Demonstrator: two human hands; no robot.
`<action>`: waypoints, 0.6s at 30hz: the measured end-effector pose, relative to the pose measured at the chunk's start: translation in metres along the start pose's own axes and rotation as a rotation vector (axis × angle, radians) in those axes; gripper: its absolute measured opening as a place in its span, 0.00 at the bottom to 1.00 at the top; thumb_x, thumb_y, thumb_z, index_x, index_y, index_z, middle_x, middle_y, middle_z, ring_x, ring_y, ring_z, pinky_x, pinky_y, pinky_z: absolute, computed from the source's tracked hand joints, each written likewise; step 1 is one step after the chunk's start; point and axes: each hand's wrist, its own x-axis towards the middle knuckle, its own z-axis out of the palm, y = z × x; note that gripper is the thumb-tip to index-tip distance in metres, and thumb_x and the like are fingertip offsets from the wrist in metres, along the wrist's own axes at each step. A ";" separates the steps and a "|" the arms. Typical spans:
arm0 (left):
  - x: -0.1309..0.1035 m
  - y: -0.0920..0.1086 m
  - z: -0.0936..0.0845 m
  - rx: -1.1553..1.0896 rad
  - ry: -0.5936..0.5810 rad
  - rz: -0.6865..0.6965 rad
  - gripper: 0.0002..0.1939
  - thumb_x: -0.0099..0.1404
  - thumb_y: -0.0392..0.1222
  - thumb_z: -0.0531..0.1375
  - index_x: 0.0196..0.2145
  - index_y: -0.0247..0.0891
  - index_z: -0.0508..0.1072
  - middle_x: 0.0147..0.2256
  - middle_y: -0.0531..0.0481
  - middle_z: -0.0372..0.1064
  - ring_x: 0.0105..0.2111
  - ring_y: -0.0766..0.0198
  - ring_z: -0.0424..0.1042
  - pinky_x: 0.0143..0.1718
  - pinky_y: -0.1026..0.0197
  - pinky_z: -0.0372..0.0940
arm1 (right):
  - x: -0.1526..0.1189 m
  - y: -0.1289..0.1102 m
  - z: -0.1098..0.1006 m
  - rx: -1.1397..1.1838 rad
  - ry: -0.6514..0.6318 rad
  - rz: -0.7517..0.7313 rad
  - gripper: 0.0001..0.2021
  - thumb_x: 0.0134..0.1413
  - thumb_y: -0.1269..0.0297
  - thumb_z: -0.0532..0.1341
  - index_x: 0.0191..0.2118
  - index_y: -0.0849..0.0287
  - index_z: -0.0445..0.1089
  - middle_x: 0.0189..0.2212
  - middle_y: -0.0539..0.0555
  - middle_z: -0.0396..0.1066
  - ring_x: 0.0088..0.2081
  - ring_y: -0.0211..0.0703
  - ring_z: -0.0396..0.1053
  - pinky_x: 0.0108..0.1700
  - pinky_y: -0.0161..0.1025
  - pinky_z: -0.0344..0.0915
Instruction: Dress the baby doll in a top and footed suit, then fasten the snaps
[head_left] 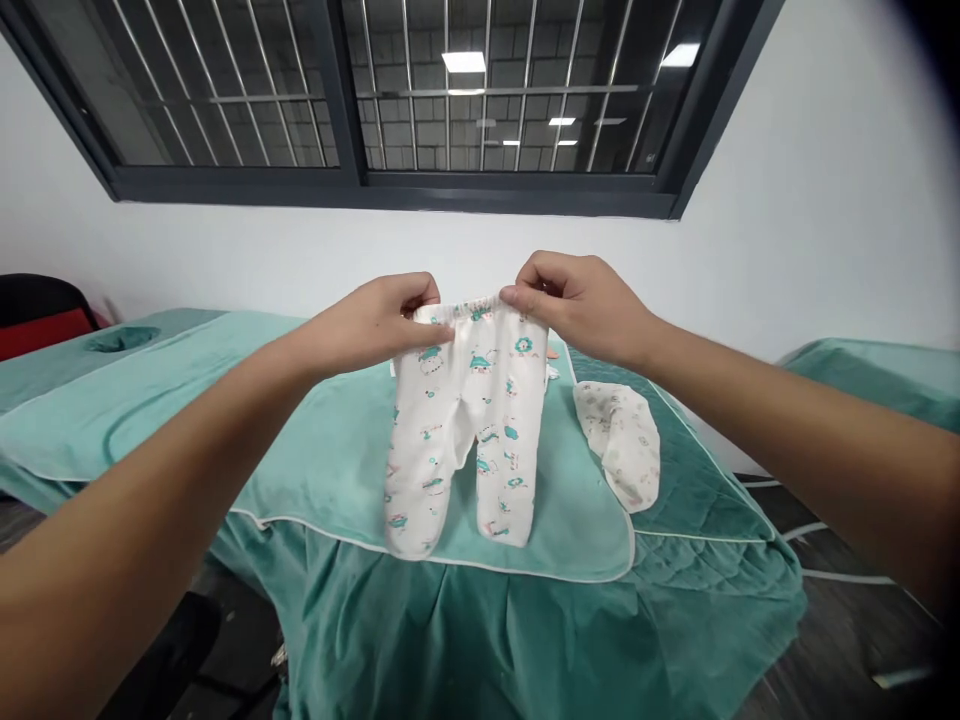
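Both ends of a gathered elastic waistband point(472, 309) are pinched, and up it comes into full view: white baby pants point(484, 385), printed all over in teal, with touches of red, held upright in mid-frame! Look at the left hand point(379, 318), thumb across the front, curled fingers behind, nipping one end of the band; and over at the other end the right hand point(589, 305) matches it, thumb and bent fingers pinching the fabric edge, the band stretched out between the two. Down hang the two legs, parted by a narrow gap, rounded at the bottoms, in front of a mint-green sheet point(322, 450) with pale piping; whether those leg ends touch it, I cannot tell. Just right of the pants, what a spot for a crumpled white printed cloth point(619, 440), lying partly over the sheet's edge and partly on a darker teal quilted cover point(701, 490)! A small orange item point(553, 352) peeks out beside the pants, too hidden to name. Out to the far left, a red-and-black chair point(45, 315); up top, a dark-framed window point(349, 110) with metal bars, lights glinting in the glass, set in a white wall point(810, 200)
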 end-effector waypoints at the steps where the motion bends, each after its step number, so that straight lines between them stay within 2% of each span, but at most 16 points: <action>1: -0.002 -0.002 0.001 -0.015 0.008 -0.007 0.13 0.57 0.52 0.64 0.31 0.39 0.71 0.26 0.51 0.64 0.27 0.64 0.63 0.27 0.63 0.54 | 0.000 0.000 -0.001 -0.028 0.017 -0.008 0.18 0.58 0.46 0.59 0.31 0.58 0.70 0.24 0.47 0.64 0.30 0.37 0.62 0.34 0.37 0.55; 4: -0.007 -0.010 0.000 -0.001 -0.086 -0.032 0.17 0.56 0.56 0.64 0.26 0.38 0.70 0.25 0.52 0.63 0.26 0.64 0.63 0.26 0.64 0.53 | -0.001 0.005 -0.006 -0.140 0.008 -0.039 0.18 0.58 0.45 0.59 0.31 0.56 0.70 0.23 0.47 0.64 0.30 0.39 0.63 0.33 0.37 0.54; 7: -0.010 -0.021 -0.002 0.030 -0.205 -0.048 0.20 0.56 0.60 0.62 0.24 0.39 0.69 0.24 0.52 0.63 0.25 0.64 0.62 0.25 0.63 0.53 | -0.002 0.013 -0.011 -0.273 -0.098 -0.102 0.18 0.58 0.45 0.60 0.29 0.56 0.70 0.23 0.48 0.65 0.30 0.40 0.64 0.34 0.38 0.52; 10: -0.012 -0.031 0.000 0.013 -0.255 -0.053 0.21 0.60 0.61 0.59 0.25 0.39 0.68 0.26 0.52 0.63 0.26 0.65 0.61 0.25 0.63 0.53 | -0.002 0.025 -0.013 -0.338 -0.183 -0.135 0.20 0.57 0.43 0.61 0.27 0.56 0.69 0.23 0.48 0.66 0.30 0.40 0.64 0.34 0.38 0.52; 12: -0.011 -0.035 0.005 -0.016 -0.196 -0.056 0.21 0.62 0.61 0.57 0.27 0.39 0.67 0.27 0.52 0.62 0.26 0.65 0.61 0.26 0.63 0.53 | -0.001 0.033 -0.012 -0.318 -0.191 -0.124 0.20 0.56 0.43 0.61 0.27 0.56 0.69 0.28 0.50 0.68 0.31 0.41 0.65 0.34 0.38 0.54; 15: -0.007 -0.035 0.015 -0.050 0.035 -0.048 0.18 0.63 0.58 0.57 0.30 0.39 0.67 0.27 0.53 0.62 0.27 0.65 0.60 0.28 0.63 0.53 | 0.001 0.043 -0.008 -0.209 -0.230 -0.027 0.20 0.51 0.43 0.65 0.25 0.56 0.69 0.32 0.51 0.70 0.33 0.41 0.67 0.35 0.40 0.59; 16: -0.005 -0.033 0.020 -0.053 0.119 -0.039 0.16 0.62 0.56 0.58 0.32 0.39 0.67 0.27 0.53 0.62 0.28 0.65 0.60 0.28 0.63 0.53 | 0.002 0.045 -0.006 -0.156 -0.306 0.036 0.20 0.49 0.43 0.67 0.24 0.57 0.69 0.30 0.51 0.70 0.31 0.41 0.67 0.34 0.40 0.60; 18: -0.001 -0.029 0.029 -0.060 0.255 -0.014 0.13 0.60 0.51 0.61 0.34 0.40 0.68 0.28 0.54 0.61 0.28 0.65 0.59 0.29 0.63 0.53 | 0.001 0.046 -0.002 -0.015 -0.572 0.169 0.20 0.46 0.44 0.69 0.22 0.56 0.69 0.24 0.50 0.68 0.27 0.40 0.66 0.31 0.39 0.61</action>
